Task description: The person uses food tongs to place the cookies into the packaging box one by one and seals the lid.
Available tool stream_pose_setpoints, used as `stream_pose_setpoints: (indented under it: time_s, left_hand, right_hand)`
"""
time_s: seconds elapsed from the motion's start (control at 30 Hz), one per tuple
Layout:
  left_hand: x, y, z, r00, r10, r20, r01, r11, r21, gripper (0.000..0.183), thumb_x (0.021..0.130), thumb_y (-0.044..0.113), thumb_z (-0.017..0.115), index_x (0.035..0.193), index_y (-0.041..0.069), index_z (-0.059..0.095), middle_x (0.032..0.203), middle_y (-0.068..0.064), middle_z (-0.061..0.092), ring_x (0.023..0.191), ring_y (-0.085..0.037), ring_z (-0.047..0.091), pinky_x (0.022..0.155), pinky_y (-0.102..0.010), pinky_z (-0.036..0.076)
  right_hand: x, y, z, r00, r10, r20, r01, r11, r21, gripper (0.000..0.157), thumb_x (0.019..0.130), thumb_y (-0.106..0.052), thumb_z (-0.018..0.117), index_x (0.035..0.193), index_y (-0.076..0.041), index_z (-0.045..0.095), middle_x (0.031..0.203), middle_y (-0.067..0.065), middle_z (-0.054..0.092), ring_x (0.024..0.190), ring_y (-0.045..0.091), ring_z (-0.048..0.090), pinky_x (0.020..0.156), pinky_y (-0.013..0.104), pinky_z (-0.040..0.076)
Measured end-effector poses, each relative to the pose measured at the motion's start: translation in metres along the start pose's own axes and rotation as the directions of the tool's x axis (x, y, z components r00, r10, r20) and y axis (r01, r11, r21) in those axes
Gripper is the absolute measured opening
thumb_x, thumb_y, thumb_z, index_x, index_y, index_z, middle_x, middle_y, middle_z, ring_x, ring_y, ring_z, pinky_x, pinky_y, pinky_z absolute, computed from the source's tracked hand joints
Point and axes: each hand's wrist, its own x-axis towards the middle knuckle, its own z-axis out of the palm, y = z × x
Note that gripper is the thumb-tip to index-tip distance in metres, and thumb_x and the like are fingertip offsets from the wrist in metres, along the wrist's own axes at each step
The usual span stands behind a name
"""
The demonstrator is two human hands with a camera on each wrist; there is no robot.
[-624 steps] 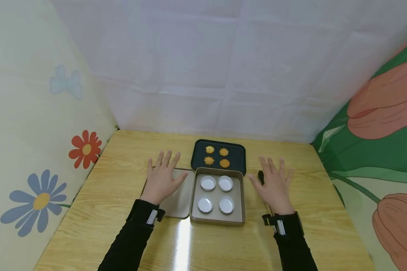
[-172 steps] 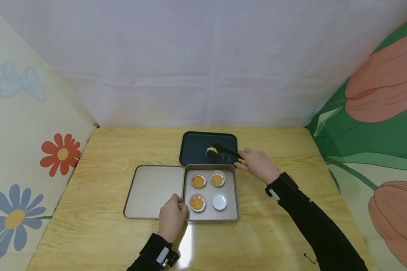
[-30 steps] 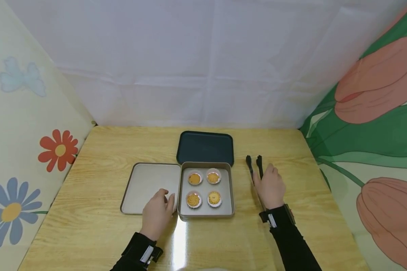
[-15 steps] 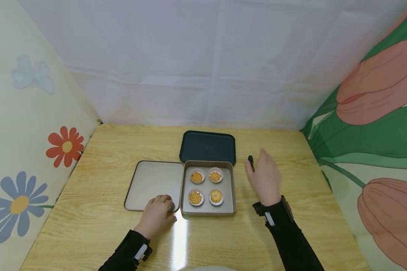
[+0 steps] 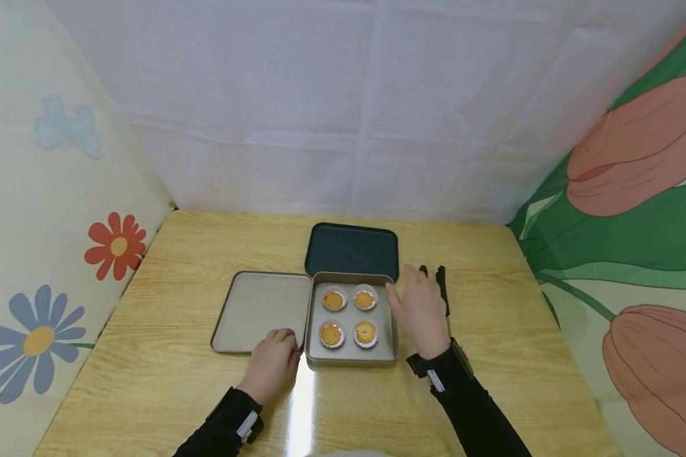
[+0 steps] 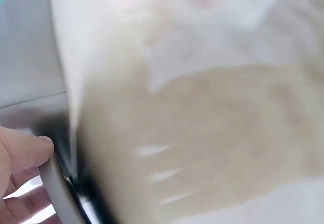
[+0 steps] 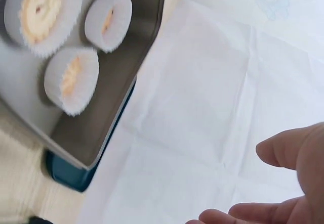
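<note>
In the head view a square metal tin [image 5: 351, 354] holds several white paper cups, each with a cookie [image 5: 331, 334] in it. Its flat lid [image 5: 263, 311] lies folded out to the left. My left hand [image 5: 271, 363] is at the lid's front right corner; in the left wrist view the thumb [image 6: 30, 150] and curled fingers pinch the metal edge. My right hand [image 5: 420, 314] hovers by the tin's right rim, holding nothing, thumb and fingers spread apart in the right wrist view. Black-tipped tongs [image 5: 443, 289] lie just right of it, partly hidden behind the hand.
Behind the tin sits a dark tray [image 5: 351, 251] with nothing on it, its front edge against the tin. The wooden table [image 5: 206, 393] is bounded by a white cloth [image 5: 263, 127] at the back and printed panels at both sides.
Earlier, the right hand moved the cookies from the tray into the cups with the tongs. It has since released the tongs and shifted left toward the tin. The left hand has closed on the lid's corner.
</note>
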Motion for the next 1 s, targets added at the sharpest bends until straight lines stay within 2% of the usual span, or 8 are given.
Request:
stream_pose_setpoints:
  time_s: [0.37,0.47,0.57,0.67,0.77,0.83,0.9,1.0]
  left_hand:
    - [0.024,-0.006,-0.071,0.976,-0.091,-0.198,0.046,0.974,-0.223,0.007,0.078,0.0,0.067,0.081,0.002,0.06,0.086,-0.015,0.065,0.07,-0.026,0.063,0.057,-0.036,0.049]
    - [0.033,-0.011,-0.092,0.956,-0.17,-0.239,0.068,0.921,-0.384,0.004,0.081,-0.002,0.063,0.082,-0.003,0.059,0.094,-0.02,0.064,0.077,-0.027,0.063,0.061,-0.031,0.051]
    - [0.036,-0.01,-0.114,0.921,-0.297,-0.252,0.104,0.81,-0.578,0.004,0.084,-0.003,0.058,0.085,-0.007,0.057,0.094,-0.02,0.062,0.081,-0.02,0.06,0.064,-0.022,0.049]
    - [0.036,-0.004,-0.132,0.867,-0.42,-0.267,0.055,0.614,-0.788,0.006,0.086,-0.004,0.055,0.087,-0.01,0.055,0.088,-0.015,0.06,0.079,-0.012,0.056,0.067,-0.016,0.046]
    - [0.035,0.008,-0.144,0.84,-0.452,-0.299,-0.151,0.333,-0.931,0.003,0.086,-0.007,0.052,0.087,-0.009,0.054,0.084,-0.011,0.06,0.078,-0.011,0.059,0.071,-0.02,0.048]
    - [0.035,0.016,-0.149,0.854,-0.416,-0.313,-0.292,0.115,-0.95,0.006,0.087,-0.009,0.049,0.087,-0.008,0.055,0.085,-0.01,0.061,0.079,-0.014,0.061,0.074,-0.025,0.049]
    - [0.036,0.024,-0.15,0.881,-0.354,-0.315,-0.358,-0.062,-0.932,0.011,0.089,-0.007,0.046,0.089,-0.003,0.056,0.088,-0.009,0.062,0.083,-0.016,0.062,0.077,-0.029,0.049]
    - [0.037,0.033,-0.147,0.927,-0.236,-0.292,-0.352,-0.275,-0.895,0.015,0.092,-0.004,0.04,0.093,-0.001,0.055,0.098,-0.01,0.062,0.091,-0.019,0.061,0.083,-0.033,0.047]
  right_hand:
    - [-0.014,-0.022,0.016,0.995,-0.101,0.021,0.098,0.99,0.097,0.044,0.085,-0.027,0.061,0.117,0.003,0.055,0.102,0.02,0.062,0.089,0.032,0.06,0.068,0.042,0.049]
    - [-0.014,-0.028,0.018,0.99,-0.134,0.048,0.127,0.982,0.138,0.043,0.085,-0.027,0.061,0.117,0.002,0.056,0.103,0.018,0.062,0.088,0.029,0.061,0.068,0.04,0.049]
    - [-0.014,-0.035,0.02,0.98,-0.157,0.12,0.127,0.966,0.224,0.042,0.087,-0.027,0.058,0.118,0.001,0.055,0.104,0.016,0.062,0.091,0.026,0.06,0.071,0.038,0.049]
    - [-0.013,-0.042,0.02,0.962,-0.156,0.223,0.062,0.924,0.378,0.042,0.09,-0.027,0.055,0.122,0.0,0.053,0.11,0.015,0.06,0.099,0.025,0.058,0.077,0.038,0.048]
    - [-0.01,-0.05,0.018,0.934,-0.165,0.316,-0.039,0.834,0.55,0.043,0.092,-0.026,0.052,0.127,-0.001,0.047,0.121,0.015,0.055,0.11,0.026,0.052,0.086,0.04,0.044]
    - [-0.007,-0.054,0.017,0.915,-0.186,0.357,-0.105,0.746,0.658,0.045,0.093,-0.025,0.05,0.131,0.0,0.042,0.127,0.017,0.05,0.116,0.027,0.048,0.091,0.041,0.041]
    - [-0.003,-0.058,0.017,0.897,-0.205,0.391,-0.199,0.604,0.772,0.049,0.095,-0.023,0.046,0.135,0.004,0.035,0.131,0.021,0.045,0.12,0.031,0.044,0.094,0.043,0.038]
    - [0.003,-0.061,0.016,0.878,-0.16,0.452,-0.383,0.332,0.862,0.05,0.097,-0.024,0.042,0.135,0.007,0.031,0.123,0.021,0.049,0.108,0.025,0.052,0.09,0.034,0.042]
